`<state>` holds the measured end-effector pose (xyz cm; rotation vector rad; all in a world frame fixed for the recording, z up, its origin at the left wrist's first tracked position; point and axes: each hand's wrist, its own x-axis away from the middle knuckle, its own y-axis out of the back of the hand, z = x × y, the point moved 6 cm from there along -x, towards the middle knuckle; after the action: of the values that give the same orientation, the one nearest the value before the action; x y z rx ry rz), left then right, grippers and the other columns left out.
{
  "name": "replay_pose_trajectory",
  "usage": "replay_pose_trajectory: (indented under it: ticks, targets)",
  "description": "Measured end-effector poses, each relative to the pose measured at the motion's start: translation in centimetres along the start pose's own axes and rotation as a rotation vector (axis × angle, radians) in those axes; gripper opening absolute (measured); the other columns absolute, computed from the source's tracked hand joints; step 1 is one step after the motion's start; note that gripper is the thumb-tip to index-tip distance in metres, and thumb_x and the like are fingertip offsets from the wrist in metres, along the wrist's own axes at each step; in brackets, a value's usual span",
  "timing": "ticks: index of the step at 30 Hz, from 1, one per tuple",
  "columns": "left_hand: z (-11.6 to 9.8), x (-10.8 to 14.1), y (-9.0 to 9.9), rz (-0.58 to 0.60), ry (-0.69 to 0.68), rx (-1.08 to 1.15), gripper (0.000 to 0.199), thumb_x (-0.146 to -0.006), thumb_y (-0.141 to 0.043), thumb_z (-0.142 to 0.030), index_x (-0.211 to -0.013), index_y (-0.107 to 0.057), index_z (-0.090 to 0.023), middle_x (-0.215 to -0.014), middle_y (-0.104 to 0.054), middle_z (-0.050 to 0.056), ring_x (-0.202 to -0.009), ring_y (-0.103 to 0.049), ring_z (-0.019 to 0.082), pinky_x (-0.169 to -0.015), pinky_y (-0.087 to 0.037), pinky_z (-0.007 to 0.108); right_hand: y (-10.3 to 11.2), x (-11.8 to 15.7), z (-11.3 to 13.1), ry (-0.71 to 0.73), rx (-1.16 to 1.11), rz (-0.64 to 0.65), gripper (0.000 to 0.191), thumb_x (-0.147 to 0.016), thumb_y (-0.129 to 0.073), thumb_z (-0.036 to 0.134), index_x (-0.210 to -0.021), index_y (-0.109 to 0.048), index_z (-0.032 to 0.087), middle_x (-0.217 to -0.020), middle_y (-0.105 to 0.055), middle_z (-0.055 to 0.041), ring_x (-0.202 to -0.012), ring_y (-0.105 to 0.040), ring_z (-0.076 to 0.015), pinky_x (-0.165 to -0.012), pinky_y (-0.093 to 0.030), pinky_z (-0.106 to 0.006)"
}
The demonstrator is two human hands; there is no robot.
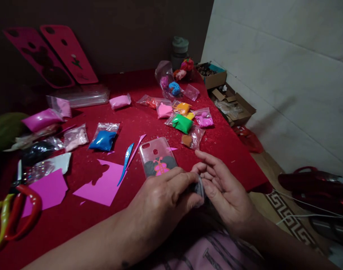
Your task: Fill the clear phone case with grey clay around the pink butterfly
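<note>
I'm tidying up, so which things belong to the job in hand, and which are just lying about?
Likely the job:
- grey packet in the left hand
- decorated phone case

Probably lying about:
- red-handled tool
- lidded bottle
- cardboard box

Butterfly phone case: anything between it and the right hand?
Mostly the left hand: pinching a grey packet, it hides the phone case's near end and sits between case and right hand. From the outstretched right finger, nothing visible intervenes.
</note>
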<state>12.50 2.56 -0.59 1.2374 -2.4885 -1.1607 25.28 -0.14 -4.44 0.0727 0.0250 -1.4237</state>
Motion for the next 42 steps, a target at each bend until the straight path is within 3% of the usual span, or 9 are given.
replay_pose_trajectory:
  ticks: [6, 12, 17, 20, 25, 31, 35, 37, 42]
  targets:
    - [-0.1, -0.1, 0.1, -0.004, 0.001, -0.005, 0.012, -0.083, -0.064, -0.011, -0.094, -0.065, -0.015, -0.075, -0.066, -0.003, -0.061, -0.060, 0.008, -0.057, -0.045, 0.017, -0.1, 0.0, -0.1, -0.181, -0.359, 0.022, 0.049, -0.089, -0.045, 0.004, -0.127, -0.048, 0.035, -0.108, -0.054, 0.0003, -0.098, -0.056, -0.0089, -0.084, -0.046, -0.019]
    - [-0.8, 0.3, -0.2, 0.058, 0.025, -0.099, 0.010, -0.085, -0.059, -0.015, -0.095, -0.062, -0.016, -0.076, -0.065, 0.000, -0.060, -0.060, 0.011, -0.053, -0.044, 0.021, -0.5, -0.5, 0.4, -0.182, -0.289, 0.059, 0.050, -0.089, -0.049, 0.005, -0.131, -0.041, 0.031, -0.099, -0.053, -0.0001, -0.087, -0.056, -0.0089, -0.074, -0.047, -0.018]
    - [-0.9, 0.4, -1.0, 0.155, 0.016, -0.154, 0.011, -0.083, -0.057, -0.016, -0.093, -0.061, -0.014, -0.074, -0.066, 0.003, -0.056, -0.060, 0.014, -0.050, -0.044, 0.024, -0.9, 0.0, 0.5, -0.202, -0.325, 0.147, 0.052, -0.089, -0.047, 0.004, -0.131, -0.044, 0.035, -0.109, -0.055, -0.0016, -0.097, -0.059, -0.0102, -0.084, -0.050, -0.022]
    - [-1.1, 0.5, -0.9, 0.125, -0.025, -0.168, 0.005, -0.080, -0.056, -0.015, -0.085, -0.057, -0.016, -0.069, -0.066, 0.002, -0.054, -0.061, 0.016, -0.049, -0.043, 0.026, -1.0, 0.4, 0.8, -0.188, -0.363, 0.160, 0.063, -0.081, -0.046, -0.004, -0.129, -0.048, 0.036, -0.112, -0.056, -0.0015, -0.103, -0.060, -0.0105, -0.090, -0.049, -0.023]
    - [-1.5, 0.5, -0.4, 0.172, -0.005, -0.042, 0.006, -0.080, -0.056, -0.015, -0.078, -0.052, -0.019, -0.067, -0.067, 0.002, -0.052, -0.061, 0.014, -0.048, -0.042, 0.024, -1.0, 0.8, 1.1, -0.159, -0.349, 0.222, 0.076, -0.076, -0.048, -0.007, -0.133, -0.047, 0.043, -0.113, -0.056, 0.0004, -0.109, -0.059, -0.0096, -0.094, -0.047, -0.022]
    - [-2.1, 1.1, 0.5, -0.055, -0.140, -0.208, 0.008, -0.085, -0.052, -0.012, -0.081, -0.051, -0.018, -0.059, -0.060, -0.003, -0.043, -0.052, 0.011, -0.043, -0.032, 0.024, -0.4, 0.4, 1.0, -0.188, -0.330, 0.227, 0.057, -0.088, -0.049, 0.006, -0.132, -0.048, 0.041, -0.107, -0.058, -0.0010, -0.098, -0.061, -0.0110, -0.079, -0.051, -0.020]
    - [-0.7, 0.9, 1.1, -0.035, 0.014, -0.137, 0.004, -0.086, -0.057, -0.016, -0.087, -0.054, -0.019, -0.065, -0.064, -0.004, -0.047, -0.053, 0.009, -0.044, -0.035, 0.021, -0.2, 0.1, 1.0, -0.203, -0.311, 0.194, 0.050, -0.089, -0.052, 0.008, -0.130, -0.051, 0.037, -0.109, -0.059, -0.0016, -0.101, -0.062, -0.0117, -0.085, -0.051, -0.021]
    - [-0.2, 0.5, 1.5, 0.039, 0.086, -0.034, 0.006, -0.086, -0.058, -0.015, -0.090, -0.056, -0.020, -0.072, -0.067, -0.004, -0.055, -0.060, 0.008, -0.051, -0.041, 0.018, -0.2, 0.0, 1.0, -0.193, -0.298, 0.178, 0.051, -0.087, -0.055, 0.008, -0.130, -0.052, 0.036, -0.111, -0.060, -0.0014, -0.103, -0.062, -0.0119, -0.087, -0.051, -0.021]
    - [-0.2, -0.1, 1.7, 0.153, 0.103, 0.066, 0.012, -0.089, -0.059, -0.016, -0.100, -0.059, -0.020, -0.085, -0.071, -0.002, -0.070, -0.066, 0.010, -0.060, -0.047, 0.017, -0.3, 0.0, 0.8, -0.142, -0.216, 0.165, 0.055, -0.082, -0.065, 0.007, -0.128, -0.054, 0.035, -0.115, -0.061, -0.0015, -0.106, -0.062, -0.0136, -0.088, -0.051, -0.023]
